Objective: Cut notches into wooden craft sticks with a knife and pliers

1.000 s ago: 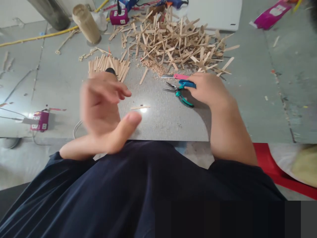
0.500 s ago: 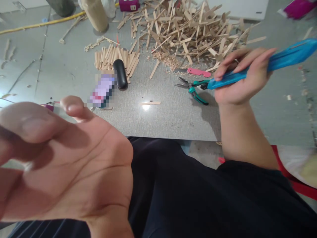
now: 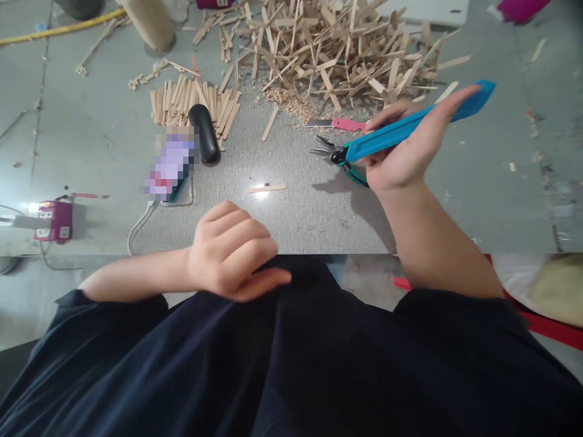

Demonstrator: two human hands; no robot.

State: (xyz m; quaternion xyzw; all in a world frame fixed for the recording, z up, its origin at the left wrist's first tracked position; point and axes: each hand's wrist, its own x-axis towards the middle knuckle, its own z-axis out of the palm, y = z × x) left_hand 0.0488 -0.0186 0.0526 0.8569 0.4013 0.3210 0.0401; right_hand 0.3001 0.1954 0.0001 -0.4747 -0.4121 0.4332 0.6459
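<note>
This looks like a small workshop or craft corner; whether it sits in a home cannot be told. The scuffed grey tabletop (image 3: 310, 221) bears a loose heap of flat, pale wooden craft sticks (image 3: 328, 64), a scatter of tan wood shavings (image 3: 291, 104) and a pink-handled knife with a grey metal blade (image 3: 348, 124). Teal-and-black metal pliers (image 3: 355, 175) lie there too, with a long, bright-blue, black-tipped hand tool (image 3: 392, 133) held over them. A yellow cable (image 3: 68, 25) and a purple-and-white electrical block (image 3: 54, 221) add to the workroom look.
</note>
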